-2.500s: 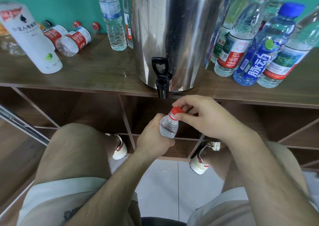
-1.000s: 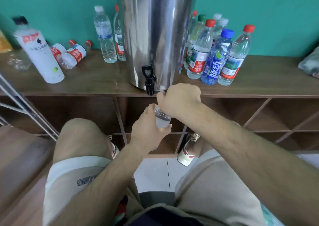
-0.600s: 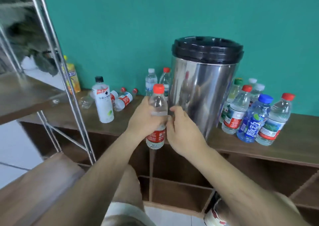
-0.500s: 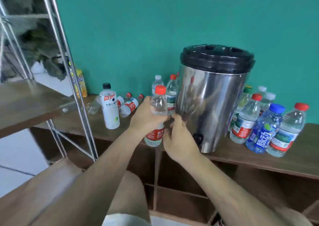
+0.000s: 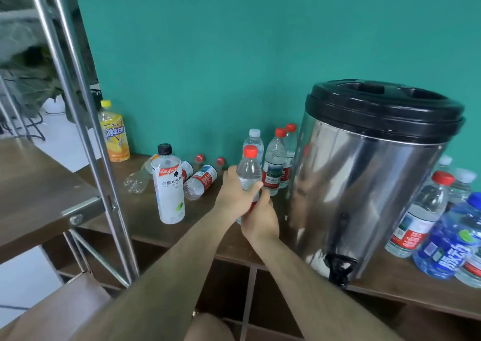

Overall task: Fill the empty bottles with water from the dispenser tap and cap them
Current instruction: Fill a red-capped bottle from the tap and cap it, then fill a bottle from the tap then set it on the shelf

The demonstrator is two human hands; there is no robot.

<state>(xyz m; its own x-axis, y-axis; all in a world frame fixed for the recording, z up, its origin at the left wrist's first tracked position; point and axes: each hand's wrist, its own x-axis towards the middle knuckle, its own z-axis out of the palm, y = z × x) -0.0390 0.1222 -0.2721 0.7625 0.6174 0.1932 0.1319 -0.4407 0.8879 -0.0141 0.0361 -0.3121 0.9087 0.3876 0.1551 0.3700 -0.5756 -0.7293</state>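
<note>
- Our left hand point(image 5: 235, 195) wraps around the middle of the red-capped bottle point(image 5: 249, 170), with the thumb lying across its front.
- Our right hand point(image 5: 260, 221) sits just below the left and touches it. It grips the bottle's lower part, where a strip of red label shows between the fingers.
- Both hands are thus together, clamped on the same bottle.
- The bottle stands upright with its red cap point(image 5: 250, 151) on, over the wooden shelf point(image 5: 145, 210) and just left of the steel dispenser point(image 5: 364, 184). Our hands hide its base, so we cannot tell whether it rests on the wood.
- The dispenser carries a black lid, and its black tap point(image 5: 338, 270) hangs over the shelf's front edge, well right of our hands.
- Behind the held bottle, three capped bottles point(image 5: 273, 163) stand against the teal wall.
- To the left stands a tall white bottle point(image 5: 169, 187) with a black cap. Beside it, small red-labelled bottles point(image 5: 200, 182) lie on their sides.
- A yellow tea bottle point(image 5: 114, 132) stands further left, near a metal rack post point(image 5: 78, 106).
- Right of the dispenser stand more capped bottles, among them a blue bottle point(image 5: 450, 241).
</note>
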